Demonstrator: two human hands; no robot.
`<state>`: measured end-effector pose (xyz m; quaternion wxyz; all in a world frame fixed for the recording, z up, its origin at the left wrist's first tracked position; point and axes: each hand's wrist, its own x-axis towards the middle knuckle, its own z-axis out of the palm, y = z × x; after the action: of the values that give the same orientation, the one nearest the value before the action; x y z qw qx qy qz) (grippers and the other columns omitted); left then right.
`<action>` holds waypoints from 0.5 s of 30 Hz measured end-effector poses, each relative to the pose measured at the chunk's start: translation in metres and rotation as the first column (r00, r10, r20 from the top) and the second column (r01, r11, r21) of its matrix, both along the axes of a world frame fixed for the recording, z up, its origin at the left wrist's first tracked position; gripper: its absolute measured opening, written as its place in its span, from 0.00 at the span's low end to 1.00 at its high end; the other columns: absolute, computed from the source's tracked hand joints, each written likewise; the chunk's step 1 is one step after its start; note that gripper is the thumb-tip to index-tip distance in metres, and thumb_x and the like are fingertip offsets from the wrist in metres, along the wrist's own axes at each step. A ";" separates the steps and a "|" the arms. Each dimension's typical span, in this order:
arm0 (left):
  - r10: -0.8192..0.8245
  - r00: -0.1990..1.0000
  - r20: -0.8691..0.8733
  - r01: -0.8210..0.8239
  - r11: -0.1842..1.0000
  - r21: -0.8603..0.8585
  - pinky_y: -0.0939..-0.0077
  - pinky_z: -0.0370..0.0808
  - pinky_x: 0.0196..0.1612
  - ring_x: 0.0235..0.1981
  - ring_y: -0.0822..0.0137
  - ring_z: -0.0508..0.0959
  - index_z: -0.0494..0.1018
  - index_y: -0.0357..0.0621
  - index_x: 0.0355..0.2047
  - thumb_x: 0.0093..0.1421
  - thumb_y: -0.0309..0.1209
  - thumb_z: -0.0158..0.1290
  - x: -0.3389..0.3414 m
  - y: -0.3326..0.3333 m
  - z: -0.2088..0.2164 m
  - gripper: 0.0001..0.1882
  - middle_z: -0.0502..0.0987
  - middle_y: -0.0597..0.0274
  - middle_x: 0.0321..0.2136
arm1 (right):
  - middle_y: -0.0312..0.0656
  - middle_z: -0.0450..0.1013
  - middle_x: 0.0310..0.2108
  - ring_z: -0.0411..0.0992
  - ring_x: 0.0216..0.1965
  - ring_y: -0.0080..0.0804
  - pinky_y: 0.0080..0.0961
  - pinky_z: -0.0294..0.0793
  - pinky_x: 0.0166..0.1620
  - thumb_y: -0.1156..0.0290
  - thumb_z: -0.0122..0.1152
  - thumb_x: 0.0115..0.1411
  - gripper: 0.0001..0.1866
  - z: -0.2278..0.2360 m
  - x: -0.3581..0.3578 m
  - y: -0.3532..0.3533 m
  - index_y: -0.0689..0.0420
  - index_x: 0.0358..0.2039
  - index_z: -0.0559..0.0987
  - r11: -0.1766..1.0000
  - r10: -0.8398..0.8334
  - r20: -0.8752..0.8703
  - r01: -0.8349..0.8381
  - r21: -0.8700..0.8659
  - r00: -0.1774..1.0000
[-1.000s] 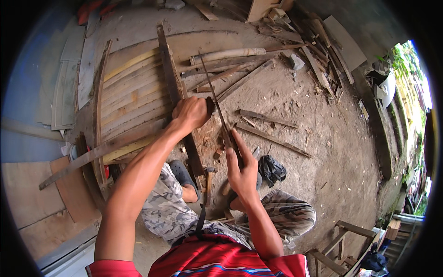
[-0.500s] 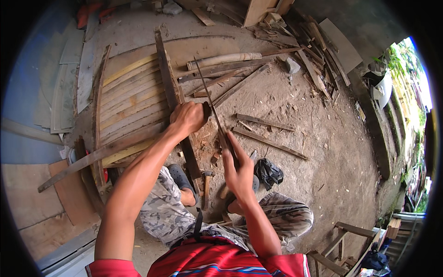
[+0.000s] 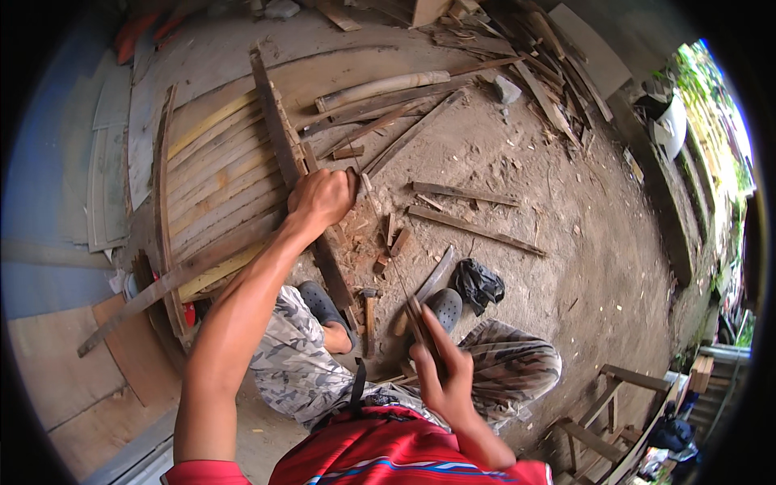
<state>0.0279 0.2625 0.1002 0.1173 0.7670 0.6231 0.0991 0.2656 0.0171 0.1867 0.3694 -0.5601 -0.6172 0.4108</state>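
Note:
A long dark wooden plank point(image 3: 170, 291) lies slantwise across a slatted wooden frame point(image 3: 230, 174). My left hand point(image 3: 322, 198) is closed round its far right end, by the frame's dark side beam point(image 3: 275, 121). In my right hand point(image 3: 444, 372), drawn back near my knee, is a handsaw point(image 3: 416, 311), gripped by its handle. Its thin blade is seen nearly edge-on and points up toward the plank's end; whether it touches the wood I cannot tell. Between my feet lie a hammer point(image 3: 369, 319) and a large bare blade point(image 3: 436, 271) with a wooden handle.
A black plastic bag point(image 3: 479, 283) sits by my right shoe. Two loose wood strips point(image 3: 477, 229) lie on the dirt floor. Scrap wood point(image 3: 558, 89) is heaped at the far right, near a white helmet point(image 3: 671, 129). A small wooden frame point(image 3: 594, 436) stands at the lower right.
My right hand has pulled the saw back toward my body, down and slightly right. My left hand keeps its hold on the plank. The whole view has shifted slightly.

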 end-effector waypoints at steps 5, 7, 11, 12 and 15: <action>0.105 0.994 0.015 -0.103 0.989 -0.102 0.47 0.75 0.34 0.30 0.37 0.80 0.74 0.31 0.25 0.67 0.34 0.38 0.005 0.002 0.016 0.22 0.78 0.36 0.28 | 0.61 0.77 0.46 0.78 0.48 0.51 0.33 0.75 0.51 0.70 0.55 0.64 0.24 -0.012 -0.042 0.124 0.65 0.59 0.72 0.996 -0.085 -0.127 0.088 0.021 0.988; 0.100 0.995 0.000 -0.099 0.992 -0.077 0.47 0.76 0.34 0.29 0.38 0.80 0.74 0.31 0.25 0.67 0.35 0.38 0.008 0.001 0.016 0.22 0.77 0.36 0.28 | 0.61 0.77 0.46 0.78 0.49 0.48 0.32 0.75 0.50 0.71 0.55 0.64 0.24 -0.008 -0.041 0.119 0.65 0.59 0.71 0.996 -0.086 -0.115 0.085 -0.019 0.990; 0.111 0.994 -0.004 -0.111 0.990 -0.091 0.51 0.75 0.29 0.22 0.44 0.77 0.74 0.31 0.24 0.66 0.33 0.38 -0.002 -0.001 0.011 0.21 0.77 0.37 0.25 | 0.58 0.79 0.44 0.80 0.45 0.38 0.28 0.75 0.47 0.74 0.55 0.63 0.25 0.007 -0.026 0.057 0.64 0.61 0.70 0.990 -0.086 -0.128 0.071 -0.118 0.988; 0.108 0.994 0.006 -0.107 0.989 -0.099 0.52 0.74 0.27 0.20 0.46 0.76 0.74 0.32 0.24 0.65 0.32 0.38 -0.001 0.000 0.008 0.21 0.77 0.38 0.24 | 0.56 0.80 0.42 0.80 0.41 0.34 0.26 0.75 0.45 0.75 0.55 0.63 0.25 0.011 -0.011 0.031 0.64 0.61 0.70 0.987 -0.084 -0.118 0.066 -0.147 0.989; 0.053 0.998 0.019 -0.051 0.996 -0.077 0.54 0.70 0.21 0.14 0.57 0.72 0.69 0.32 0.17 0.63 0.30 0.38 0.009 0.000 0.012 0.20 0.72 0.41 0.16 | 0.54 0.80 0.39 0.78 0.33 0.27 0.22 0.74 0.40 0.77 0.54 0.62 0.26 0.021 0.016 -0.011 0.63 0.62 0.70 0.992 -0.067 -0.075 0.058 -0.115 0.995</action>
<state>0.0366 0.2623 0.1124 0.1505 0.7443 0.6449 0.0863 0.2816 0.0060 0.2074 0.3740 -0.5826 -0.5600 0.4551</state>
